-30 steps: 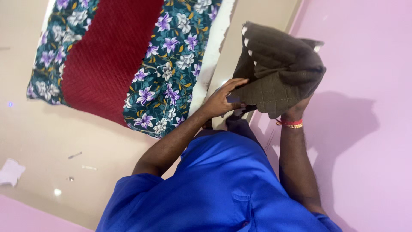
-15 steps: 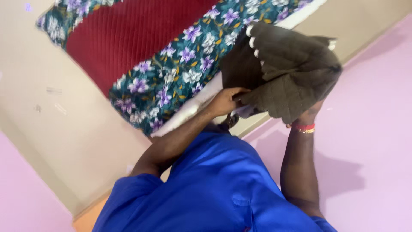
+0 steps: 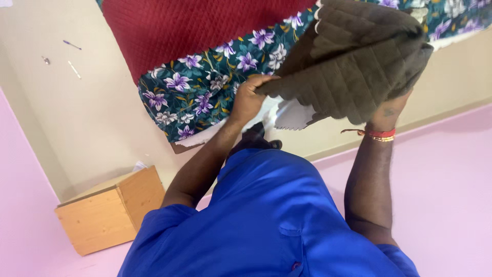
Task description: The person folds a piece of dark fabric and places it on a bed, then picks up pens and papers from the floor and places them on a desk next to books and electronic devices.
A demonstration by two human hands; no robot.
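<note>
Swinging round since a second ago, the view is now taking in a wooden box [image 3: 105,213] at the lower left, and the brown quilted cloth [image 3: 353,66] is riding higher, over the floral bedspread [image 3: 205,92] with its red quilted centre [image 3: 195,31]. Left hand [image 3: 248,97] is pinching the cloth's near-left edge, fingers curled tight on it. Right hand [image 3: 387,110], red thread at the wrist, is sitting under the cloth's right side; its fingers are hidden, so their grip cannot be told. Cloth is hanging folded between both hands, long axis running left to right, above the blue shirt [image 3: 266,220].
</note>
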